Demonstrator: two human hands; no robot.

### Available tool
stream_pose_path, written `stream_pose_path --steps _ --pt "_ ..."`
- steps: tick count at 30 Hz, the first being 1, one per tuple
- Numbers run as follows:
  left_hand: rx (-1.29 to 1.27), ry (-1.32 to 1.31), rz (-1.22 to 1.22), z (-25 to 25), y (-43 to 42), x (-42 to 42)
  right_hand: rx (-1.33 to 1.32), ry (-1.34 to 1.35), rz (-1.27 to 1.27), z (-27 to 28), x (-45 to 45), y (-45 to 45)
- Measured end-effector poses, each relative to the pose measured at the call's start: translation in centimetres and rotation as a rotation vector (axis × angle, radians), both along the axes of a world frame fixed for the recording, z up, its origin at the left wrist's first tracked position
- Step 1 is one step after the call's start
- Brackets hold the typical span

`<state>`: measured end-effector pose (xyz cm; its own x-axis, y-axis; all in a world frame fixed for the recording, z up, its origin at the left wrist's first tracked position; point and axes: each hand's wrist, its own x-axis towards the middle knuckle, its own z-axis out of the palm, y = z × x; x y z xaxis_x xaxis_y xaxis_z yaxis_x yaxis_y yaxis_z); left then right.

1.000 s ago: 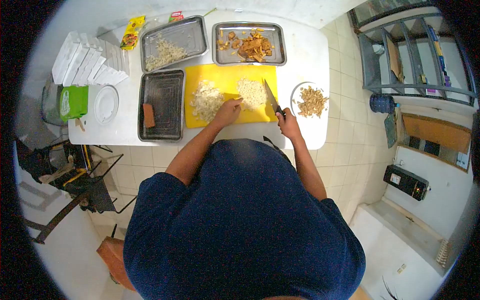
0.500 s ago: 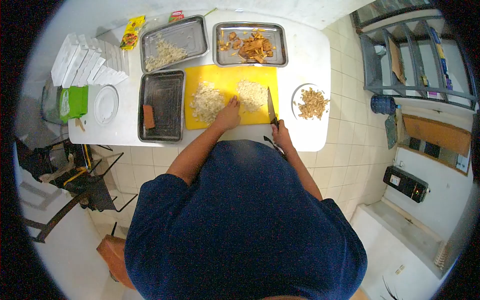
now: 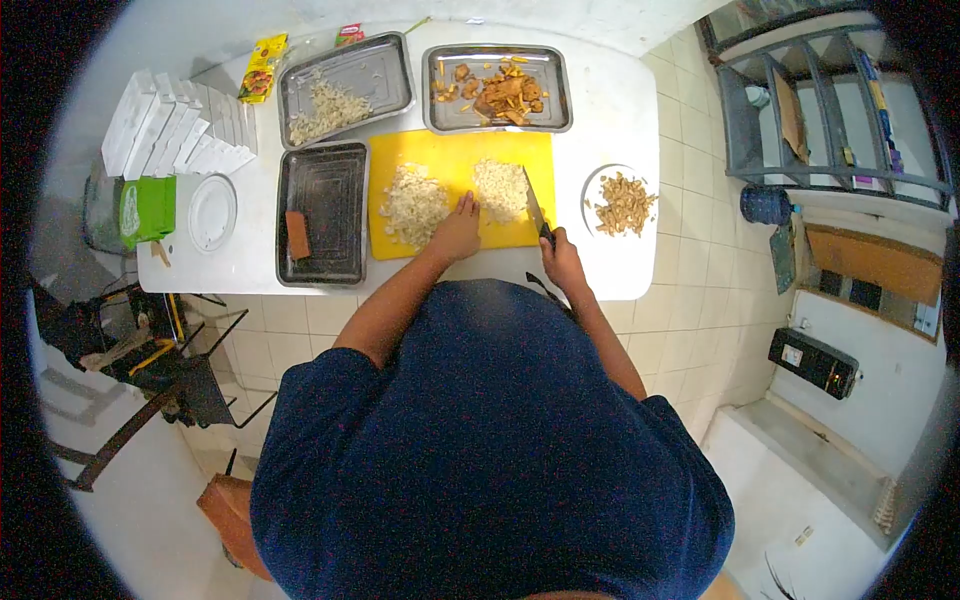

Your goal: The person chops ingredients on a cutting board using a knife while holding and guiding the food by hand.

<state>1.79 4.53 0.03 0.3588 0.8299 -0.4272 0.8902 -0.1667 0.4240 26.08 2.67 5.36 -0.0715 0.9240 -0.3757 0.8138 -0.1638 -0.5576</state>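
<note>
My view: larger chopped pile on left half of yellow cutting board; left hand, fingers extended, over front edge; smaller chopped pile; right hand gripping knife near front right corner.

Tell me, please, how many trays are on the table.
3. The back-left tray holds pale bits; the back-right tray holds brown pieces; the near tray, left of the board, holds a reddish block.
</note>
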Motion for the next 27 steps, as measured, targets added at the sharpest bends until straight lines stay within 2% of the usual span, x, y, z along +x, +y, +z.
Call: stream_pose_path --steps 5,11,14,22,27 --pt "-0.028 -0.003 0.003 0.0 0.0 0.0 0.007 -0.012 0.031 1.0 -0.5 -0.2" --pt "0.002 -0.003 0.002 -2.2 -0.1 0.1 -0.022 -0.035 0.052 1.9 -0.9 -0.4" --pt "0.010 0.061 -0.011 -0.8 -0.1 0.3 0.013 -0.048 0.060 2.8 -0.9 -0.4" --pt "0.048 0.085 -0.040 -1.2 -0.2 0.2 0.081 -0.032 0.087 3.6 -1.0 0.2" --pt "0.034 0.049 -0.030 -0.6 -0.2 0.0 -0.023 -0.123 0.151 2.9 -1.1 0.7"
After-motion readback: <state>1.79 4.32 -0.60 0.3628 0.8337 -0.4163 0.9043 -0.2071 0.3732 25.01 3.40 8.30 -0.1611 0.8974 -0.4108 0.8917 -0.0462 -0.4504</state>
